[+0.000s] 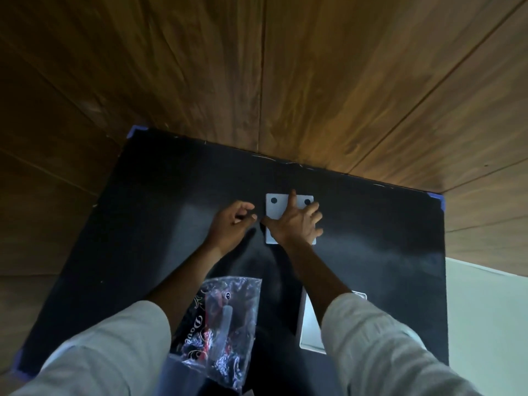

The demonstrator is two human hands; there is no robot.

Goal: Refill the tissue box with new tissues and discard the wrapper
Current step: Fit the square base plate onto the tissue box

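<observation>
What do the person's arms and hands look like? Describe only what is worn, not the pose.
Both arms wear loose, light-coloured long sleeves, pale grey-white in this dim light, pushed up so the forearms are bare. The left sleeve and right sleeve look alike, soft and slightly creased. The left hand and right hand are bare: no gloves, and no rings, watch or bracelets visible.
</observation>
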